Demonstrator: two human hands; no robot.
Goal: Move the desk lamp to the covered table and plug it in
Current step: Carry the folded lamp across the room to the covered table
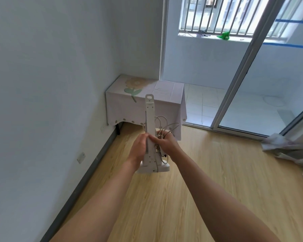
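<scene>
I hold a white folded desk lamp (150,119) upright in front of me, above the wooden floor. My left hand (138,148) grips its stem from the left. My right hand (166,143) grips it from the right, together with the bundled white cord (164,123), whose loops stick up beside the stem. The lamp's base (157,167) hangs below my hands. Ahead in the corner stands the covered table (170,91), draped in a pale cloth with a flower print. A wall socket (103,127) sits low on the left wall beside the table.
A second socket plate (81,157) is on the left wall, closer to me. A sliding glass door (248,70) at the right opens onto a tiled balcony. Crumpled cloth (283,145) lies on the floor at the far right. Wooden floor stretches between me and the table.
</scene>
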